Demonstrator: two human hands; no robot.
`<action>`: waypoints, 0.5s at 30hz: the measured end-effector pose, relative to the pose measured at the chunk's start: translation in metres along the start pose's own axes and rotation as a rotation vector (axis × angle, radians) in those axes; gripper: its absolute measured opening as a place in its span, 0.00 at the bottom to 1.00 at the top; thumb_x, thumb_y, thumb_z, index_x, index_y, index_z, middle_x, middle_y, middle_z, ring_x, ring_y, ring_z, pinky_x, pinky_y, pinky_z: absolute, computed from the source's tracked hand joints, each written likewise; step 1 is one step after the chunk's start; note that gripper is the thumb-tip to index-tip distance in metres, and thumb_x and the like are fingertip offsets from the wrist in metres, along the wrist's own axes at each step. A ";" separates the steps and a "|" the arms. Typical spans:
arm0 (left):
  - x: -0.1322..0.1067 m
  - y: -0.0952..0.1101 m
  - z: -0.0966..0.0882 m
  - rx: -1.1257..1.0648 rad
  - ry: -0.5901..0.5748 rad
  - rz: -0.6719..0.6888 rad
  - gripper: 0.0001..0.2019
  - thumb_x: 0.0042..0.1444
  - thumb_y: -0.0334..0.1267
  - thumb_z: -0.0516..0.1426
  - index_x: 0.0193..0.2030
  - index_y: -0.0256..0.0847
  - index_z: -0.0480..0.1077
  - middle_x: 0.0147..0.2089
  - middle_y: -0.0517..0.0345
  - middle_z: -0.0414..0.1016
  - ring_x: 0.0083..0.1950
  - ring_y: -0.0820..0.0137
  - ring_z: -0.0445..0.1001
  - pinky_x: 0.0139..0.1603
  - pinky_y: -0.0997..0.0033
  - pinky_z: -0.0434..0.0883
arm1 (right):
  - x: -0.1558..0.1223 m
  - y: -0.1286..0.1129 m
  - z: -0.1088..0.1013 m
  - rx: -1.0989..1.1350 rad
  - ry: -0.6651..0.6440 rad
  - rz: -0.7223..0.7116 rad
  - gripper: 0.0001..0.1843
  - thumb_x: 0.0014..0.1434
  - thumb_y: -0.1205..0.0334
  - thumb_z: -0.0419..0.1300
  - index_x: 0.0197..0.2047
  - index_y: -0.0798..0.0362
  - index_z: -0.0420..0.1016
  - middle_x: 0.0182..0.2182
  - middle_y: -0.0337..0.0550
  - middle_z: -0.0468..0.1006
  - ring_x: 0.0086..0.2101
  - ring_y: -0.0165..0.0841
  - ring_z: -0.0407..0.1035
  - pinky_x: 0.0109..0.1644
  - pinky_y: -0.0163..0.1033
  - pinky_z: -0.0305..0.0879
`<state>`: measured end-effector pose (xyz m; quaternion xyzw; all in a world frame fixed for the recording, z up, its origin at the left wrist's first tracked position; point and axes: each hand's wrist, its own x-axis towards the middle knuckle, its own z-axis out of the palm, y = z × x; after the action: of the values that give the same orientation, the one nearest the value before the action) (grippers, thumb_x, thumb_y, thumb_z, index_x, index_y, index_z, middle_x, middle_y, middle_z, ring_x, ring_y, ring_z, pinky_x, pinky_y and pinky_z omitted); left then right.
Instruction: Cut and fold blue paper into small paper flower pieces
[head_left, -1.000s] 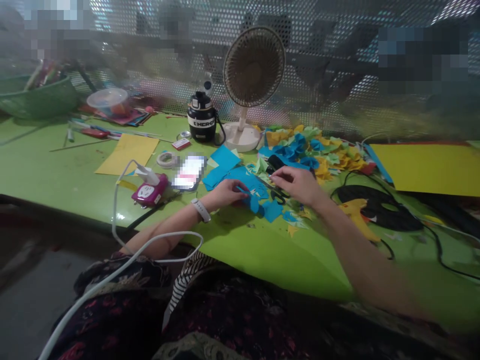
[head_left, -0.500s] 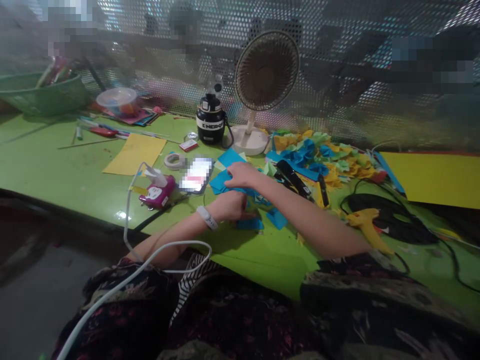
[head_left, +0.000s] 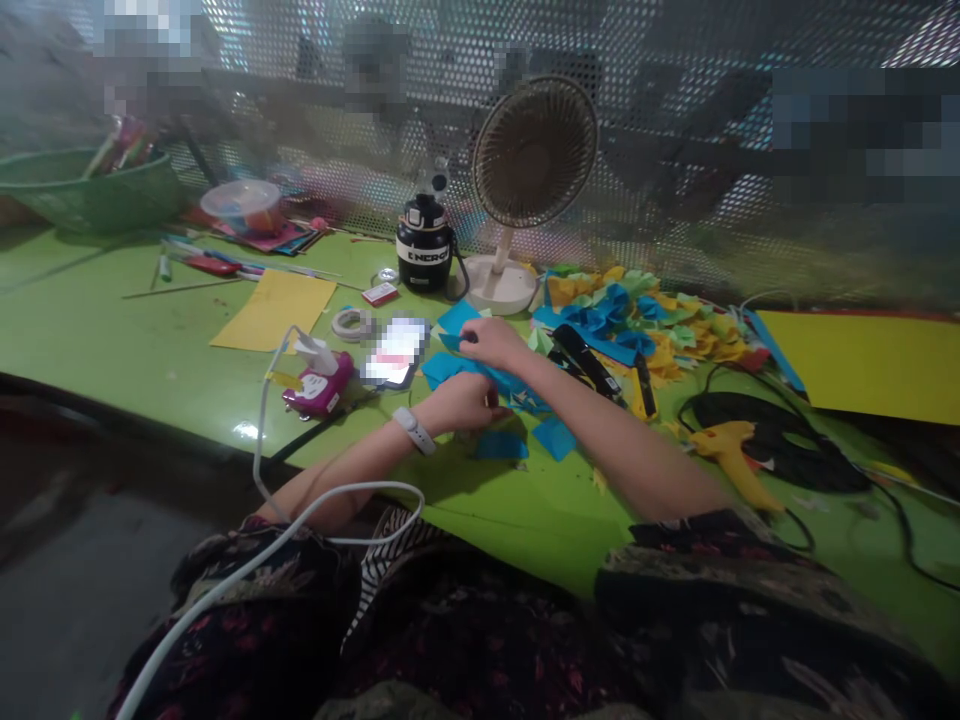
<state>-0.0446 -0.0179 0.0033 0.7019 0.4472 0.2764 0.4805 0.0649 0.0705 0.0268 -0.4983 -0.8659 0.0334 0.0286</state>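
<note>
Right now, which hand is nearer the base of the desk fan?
The right: the right hand is just in front of the desk fan's base. The left hand is farther from it, below the right hand in view.

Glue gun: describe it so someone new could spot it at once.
On the right of the green table, find the coiled black cable. The yellow glue gun lies against its left side, the only yellow tool there.

The green desk [head_left: 112,340] carries blue paper [head_left: 442,369], a heap of paper scraps [head_left: 637,310], yellow card [head_left: 274,310], tape [head_left: 352,324], a flask [head_left: 424,245], a fan [head_left: 499,295], a socket [head_left: 319,387], what seems a phone [head_left: 394,352], and a glue gun [head_left: 731,455].
</note>
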 end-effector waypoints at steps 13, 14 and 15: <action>0.010 0.011 0.003 -1.088 -0.017 -0.311 0.16 0.65 0.42 0.52 0.41 0.31 0.77 0.39 0.43 0.82 0.42 0.64 0.81 0.51 0.59 0.76 | -0.146 0.051 -0.002 0.076 0.577 -0.310 0.12 0.66 0.62 0.56 0.45 0.48 0.82 0.44 0.49 0.81 0.44 0.40 0.74 0.47 0.45 0.71; 0.009 0.011 0.006 -1.064 -0.017 -0.301 0.13 0.64 0.39 0.55 0.41 0.31 0.77 0.40 0.44 0.82 0.40 0.66 0.80 0.51 0.61 0.76 | -0.155 0.048 0.002 0.054 0.584 -0.313 0.12 0.66 0.63 0.56 0.44 0.48 0.82 0.45 0.49 0.81 0.44 0.40 0.74 0.48 0.46 0.71; 0.007 0.011 0.009 -1.037 -0.016 -0.276 0.10 0.62 0.35 0.57 0.41 0.32 0.78 0.41 0.46 0.83 0.40 0.68 0.80 0.52 0.62 0.75 | -0.162 0.045 0.005 0.061 0.588 -0.321 0.12 0.66 0.63 0.57 0.44 0.47 0.82 0.46 0.49 0.81 0.45 0.40 0.74 0.49 0.47 0.71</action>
<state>-0.0298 -0.0170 0.0094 0.3093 0.3365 0.3898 0.7995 0.1847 -0.0475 0.0148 -0.3428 -0.8865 -0.0907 0.2972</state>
